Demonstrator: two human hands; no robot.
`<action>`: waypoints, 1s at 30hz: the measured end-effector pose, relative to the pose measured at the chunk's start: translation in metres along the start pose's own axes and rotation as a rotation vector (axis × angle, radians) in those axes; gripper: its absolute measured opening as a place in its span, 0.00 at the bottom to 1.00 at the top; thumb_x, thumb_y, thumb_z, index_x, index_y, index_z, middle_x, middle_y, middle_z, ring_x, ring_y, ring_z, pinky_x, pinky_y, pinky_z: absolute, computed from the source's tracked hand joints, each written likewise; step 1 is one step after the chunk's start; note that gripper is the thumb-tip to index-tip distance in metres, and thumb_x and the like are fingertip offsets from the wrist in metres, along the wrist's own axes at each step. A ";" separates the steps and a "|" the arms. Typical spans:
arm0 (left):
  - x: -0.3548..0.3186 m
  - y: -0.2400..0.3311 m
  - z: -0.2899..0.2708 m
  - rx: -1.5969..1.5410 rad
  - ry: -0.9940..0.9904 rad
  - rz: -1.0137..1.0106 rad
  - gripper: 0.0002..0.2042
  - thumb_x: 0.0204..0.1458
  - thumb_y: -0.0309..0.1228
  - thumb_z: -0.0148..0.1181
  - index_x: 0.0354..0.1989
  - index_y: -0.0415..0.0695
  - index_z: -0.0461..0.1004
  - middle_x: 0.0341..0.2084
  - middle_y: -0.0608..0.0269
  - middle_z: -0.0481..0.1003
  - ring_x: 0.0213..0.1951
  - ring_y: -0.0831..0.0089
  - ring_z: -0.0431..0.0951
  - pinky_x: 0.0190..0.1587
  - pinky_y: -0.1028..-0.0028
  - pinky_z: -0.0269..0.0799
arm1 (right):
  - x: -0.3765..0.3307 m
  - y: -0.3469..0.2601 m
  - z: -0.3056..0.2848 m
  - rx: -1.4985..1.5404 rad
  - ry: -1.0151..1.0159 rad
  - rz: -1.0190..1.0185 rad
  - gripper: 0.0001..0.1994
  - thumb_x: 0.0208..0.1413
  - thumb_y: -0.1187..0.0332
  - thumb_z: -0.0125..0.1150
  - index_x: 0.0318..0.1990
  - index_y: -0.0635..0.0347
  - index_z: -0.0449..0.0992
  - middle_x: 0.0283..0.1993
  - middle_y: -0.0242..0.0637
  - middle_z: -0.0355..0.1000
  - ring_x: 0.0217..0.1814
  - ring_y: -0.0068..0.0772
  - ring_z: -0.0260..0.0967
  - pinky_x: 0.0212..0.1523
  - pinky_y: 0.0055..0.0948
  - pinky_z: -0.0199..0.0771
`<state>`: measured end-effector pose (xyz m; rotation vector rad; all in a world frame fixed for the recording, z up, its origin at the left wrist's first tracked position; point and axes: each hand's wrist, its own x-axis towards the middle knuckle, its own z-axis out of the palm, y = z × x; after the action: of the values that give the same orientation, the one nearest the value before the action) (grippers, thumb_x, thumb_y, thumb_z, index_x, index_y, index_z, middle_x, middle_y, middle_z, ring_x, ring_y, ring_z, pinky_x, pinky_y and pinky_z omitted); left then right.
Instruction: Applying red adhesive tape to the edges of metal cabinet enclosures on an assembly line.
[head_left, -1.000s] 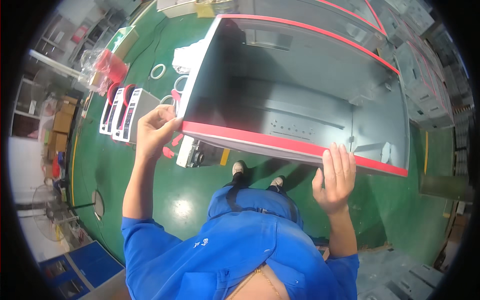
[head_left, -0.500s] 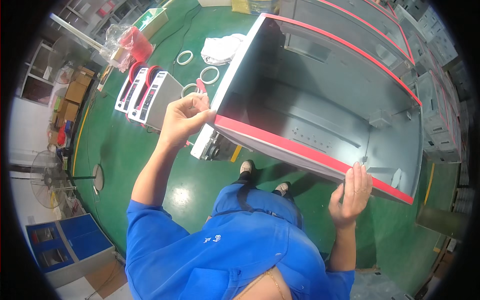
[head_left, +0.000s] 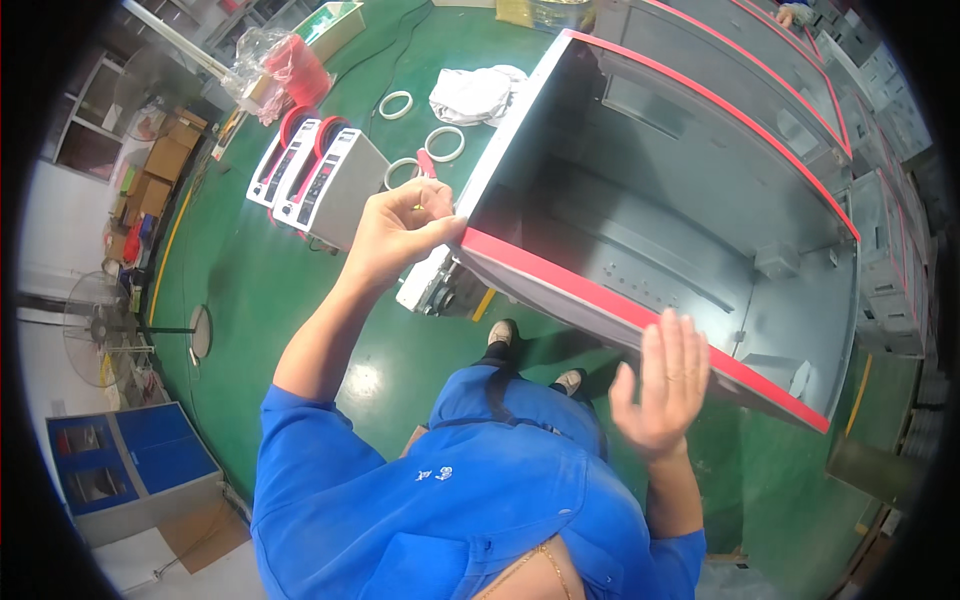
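Note:
A large open-fronted grey metal cabinet (head_left: 640, 190) stands tilted across the view, its rim edged in red. At its near left corner my left hand (head_left: 405, 230) is closed in a pinch, thumb against the end of the red edging strip (head_left: 560, 277). The curled fingertips are partly hidden. My right hand (head_left: 665, 385) lies open along the same near edge, right of the middle, with fingers stretched over the strip and thumb apart. Inside the cabinet are a row of small holes and a small box-like fitting (head_left: 777, 260).
More red-edged cabinets (head_left: 725, 60) stand behind, a person's hand (head_left: 795, 14) beside them. Two white units (head_left: 335, 185) with red rolls, pale rings (head_left: 444, 144) and white cloth (head_left: 478, 95) lie to the left. A fan (head_left: 100, 328) stands far left.
My right hand has slid leftward along the red strip, toward the middle of the edge. My left hand keeps its pinch at the corner. The whole view has shifted slightly.

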<state>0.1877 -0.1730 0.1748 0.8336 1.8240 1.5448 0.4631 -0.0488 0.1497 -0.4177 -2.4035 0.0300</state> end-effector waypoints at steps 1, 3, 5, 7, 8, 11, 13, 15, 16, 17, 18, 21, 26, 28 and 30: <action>0.000 0.000 -0.001 -0.009 0.002 0.001 0.05 0.38 0.21 0.60 0.17 0.38 0.69 0.31 0.65 0.67 0.26 0.84 0.65 0.24 0.85 0.57 | 0.011 -0.008 0.004 0.026 -0.006 -0.017 0.17 0.47 0.74 0.51 0.46 0.68 0.69 0.49 0.50 0.68 0.54 0.48 0.63 0.57 0.45 0.57; 0.000 0.000 -0.001 -0.025 0.007 0.004 0.06 0.38 0.21 0.61 0.17 0.38 0.69 0.31 0.65 0.67 0.26 0.84 0.65 0.24 0.84 0.57 | 0.024 -0.017 0.012 0.016 -0.026 -0.048 0.16 0.47 0.73 0.51 0.46 0.66 0.70 0.48 0.48 0.68 0.53 0.45 0.65 0.56 0.43 0.58; 0.001 0.000 -0.002 -0.026 -0.013 0.023 0.06 0.37 0.21 0.62 0.17 0.38 0.70 0.30 0.66 0.67 0.27 0.83 0.66 0.25 0.84 0.58 | 0.029 -0.023 0.025 -0.058 -0.056 -0.089 0.16 0.48 0.74 0.51 0.46 0.65 0.70 0.48 0.46 0.69 0.52 0.42 0.66 0.56 0.42 0.59; 0.002 -0.002 -0.003 -0.052 -0.036 0.055 0.06 0.37 0.21 0.62 0.17 0.39 0.70 0.29 0.66 0.67 0.27 0.83 0.66 0.25 0.84 0.58 | 0.030 -0.024 0.026 -0.078 -0.034 -0.090 0.16 0.47 0.75 0.52 0.46 0.65 0.70 0.47 0.46 0.70 0.50 0.40 0.68 0.54 0.41 0.60; 0.003 -0.003 -0.004 -0.090 -0.054 0.025 0.05 0.38 0.21 0.62 0.17 0.39 0.71 0.28 0.66 0.68 0.27 0.83 0.66 0.26 0.84 0.59 | 0.030 -0.024 0.026 -0.083 -0.041 -0.091 0.16 0.47 0.75 0.52 0.46 0.65 0.70 0.47 0.46 0.70 0.50 0.40 0.68 0.54 0.41 0.61; 0.001 0.007 -0.005 -0.116 -0.082 -0.031 0.05 0.38 0.22 0.62 0.18 0.39 0.72 0.28 0.66 0.68 0.27 0.83 0.68 0.26 0.83 0.60 | 0.029 -0.023 0.025 -0.093 -0.062 -0.110 0.16 0.46 0.74 0.52 0.46 0.67 0.70 0.48 0.48 0.69 0.51 0.43 0.67 0.54 0.42 0.60; 0.001 0.002 -0.005 -0.160 -0.088 -0.040 0.05 0.39 0.22 0.63 0.19 0.39 0.72 0.28 0.66 0.68 0.27 0.82 0.69 0.27 0.83 0.62 | 0.028 -0.023 0.026 -0.093 -0.081 -0.110 0.17 0.46 0.74 0.52 0.46 0.68 0.70 0.48 0.49 0.68 0.52 0.45 0.66 0.54 0.43 0.59; 0.002 -0.002 -0.006 -0.176 -0.088 -0.022 0.05 0.39 0.21 0.63 0.19 0.38 0.72 0.27 0.66 0.68 0.27 0.81 0.69 0.27 0.83 0.63 | 0.026 -0.023 0.026 -0.090 -0.094 -0.119 0.17 0.47 0.73 0.51 0.46 0.69 0.69 0.49 0.50 0.67 0.53 0.46 0.65 0.55 0.44 0.57; 0.004 -0.006 -0.006 -0.193 -0.086 0.009 0.05 0.39 0.20 0.63 0.19 0.38 0.72 0.27 0.65 0.68 0.27 0.80 0.70 0.28 0.81 0.65 | 0.027 -0.023 0.027 -0.092 -0.092 -0.122 0.17 0.47 0.73 0.51 0.46 0.69 0.69 0.49 0.50 0.67 0.53 0.46 0.65 0.56 0.44 0.57; 0.004 -0.006 -0.006 -0.192 -0.093 -0.002 0.05 0.39 0.20 0.63 0.19 0.38 0.72 0.27 0.65 0.68 0.28 0.80 0.70 0.29 0.80 0.65 | 0.027 -0.023 0.027 -0.095 -0.089 -0.125 0.17 0.47 0.73 0.51 0.46 0.69 0.69 0.49 0.50 0.67 0.53 0.46 0.65 0.56 0.44 0.57; 0.004 -0.006 -0.007 -0.191 -0.100 -0.013 0.05 0.39 0.20 0.62 0.19 0.38 0.72 0.27 0.65 0.68 0.28 0.80 0.70 0.30 0.80 0.66 | 0.027 -0.023 0.027 -0.101 -0.088 -0.129 0.17 0.47 0.73 0.51 0.46 0.69 0.69 0.49 0.50 0.67 0.53 0.46 0.65 0.56 0.44 0.57; 0.004 -0.010 -0.008 -0.195 -0.107 0.014 0.05 0.40 0.20 0.62 0.19 0.38 0.72 0.28 0.65 0.68 0.29 0.79 0.70 0.32 0.79 0.67 | 0.027 -0.024 0.028 -0.115 -0.088 -0.132 0.17 0.48 0.73 0.50 0.47 0.69 0.68 0.49 0.51 0.67 0.53 0.47 0.65 0.56 0.44 0.57; 0.003 -0.009 -0.007 -0.182 -0.119 0.073 0.05 0.41 0.20 0.62 0.20 0.39 0.71 0.29 0.64 0.68 0.30 0.79 0.70 0.33 0.79 0.68 | 0.028 -0.024 0.027 -0.117 -0.097 -0.126 0.16 0.49 0.73 0.50 0.47 0.69 0.68 0.49 0.52 0.67 0.53 0.48 0.65 0.56 0.44 0.56; 0.003 -0.009 -0.007 -0.177 -0.111 0.092 0.05 0.41 0.21 0.62 0.20 0.39 0.71 0.29 0.64 0.68 0.30 0.79 0.70 0.33 0.78 0.68 | 0.028 -0.025 0.027 -0.115 -0.098 -0.125 0.16 0.49 0.73 0.50 0.47 0.69 0.68 0.49 0.52 0.67 0.53 0.47 0.65 0.56 0.44 0.56; 0.002 -0.011 -0.006 -0.181 -0.105 0.095 0.05 0.41 0.21 0.62 0.20 0.39 0.71 0.29 0.65 0.68 0.30 0.80 0.70 0.33 0.79 0.67 | 0.027 -0.024 0.028 -0.113 -0.096 -0.127 0.16 0.49 0.73 0.50 0.47 0.69 0.68 0.49 0.52 0.67 0.53 0.47 0.65 0.56 0.44 0.56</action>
<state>0.1806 -0.1763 0.1650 0.9081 1.5639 1.6648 0.4186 -0.0610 0.1486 -0.3212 -2.5295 -0.1466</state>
